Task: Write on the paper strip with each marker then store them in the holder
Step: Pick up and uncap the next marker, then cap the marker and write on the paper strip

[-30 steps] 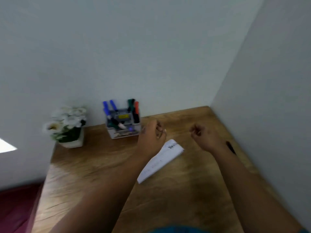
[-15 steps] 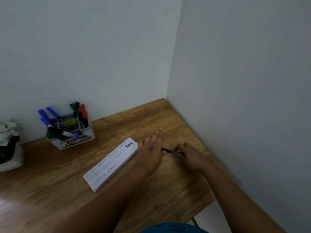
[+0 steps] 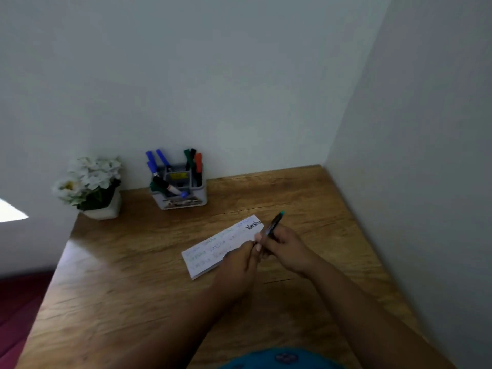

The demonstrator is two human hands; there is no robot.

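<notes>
Desk corner (image 3: 306, 187): marker (image 3: 275, 223) near wall (image 3: 412, 155)

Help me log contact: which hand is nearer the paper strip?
Left. The left hand overlaps the paper strip; the right hand sits just beyond its right end, holding a marker.

Both bare forearms reach forward and meet near the middle. The right hand (image 3: 286, 245) is curled closed around a slim dark marker with a teal tip (image 3: 275, 222). The left hand (image 3: 237, 265) pinches its near end.

Holder (image 3: 183, 194) behind paper strip (image 3: 221, 246)
</notes>
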